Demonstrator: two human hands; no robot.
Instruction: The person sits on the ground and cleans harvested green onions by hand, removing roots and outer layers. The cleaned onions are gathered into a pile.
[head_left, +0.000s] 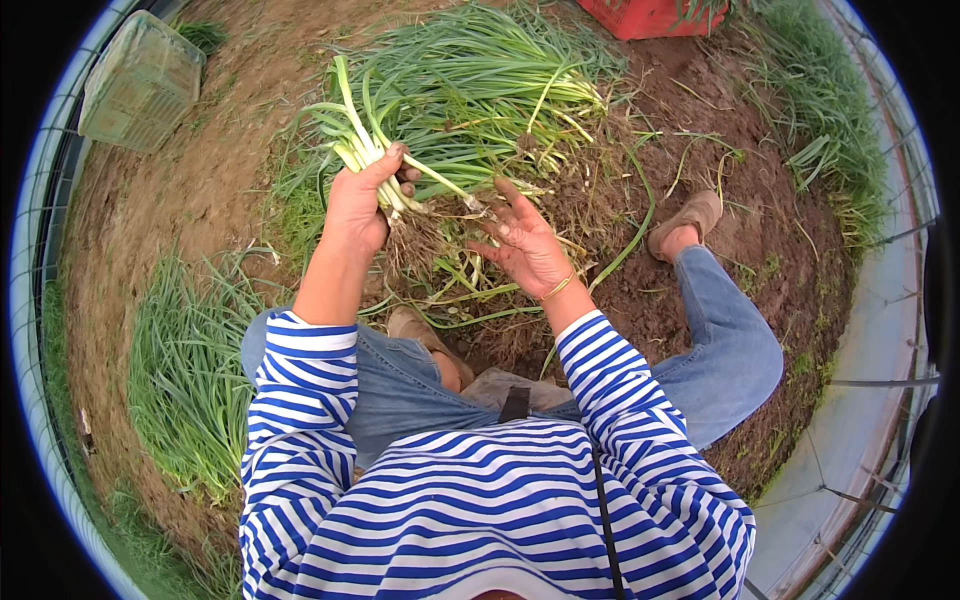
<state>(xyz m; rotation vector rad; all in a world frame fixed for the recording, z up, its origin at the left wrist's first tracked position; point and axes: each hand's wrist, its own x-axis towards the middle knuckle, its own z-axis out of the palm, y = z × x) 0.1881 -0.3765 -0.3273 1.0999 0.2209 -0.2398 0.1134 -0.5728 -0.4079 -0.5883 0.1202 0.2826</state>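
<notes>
My left hand is closed around a small bunch of green garlic or young leek stalks. Their pale stems end in brown, thread-like roots hanging below the fist. One stalk slants out of the bunch, its root end pointing at my other hand. My right hand, soiled and with a thin bracelet at the wrist, has its fingers spread just beside that root end; nothing is gripped in it. Beyond both hands lies a large heap of the same plants, roots mostly to the right.
A second pile of greens lies by my left knee. Loose leaves and root scraps cover the soil between my feet. A green plastic crate stands far left, a red crate at the top. Plants line the right side.
</notes>
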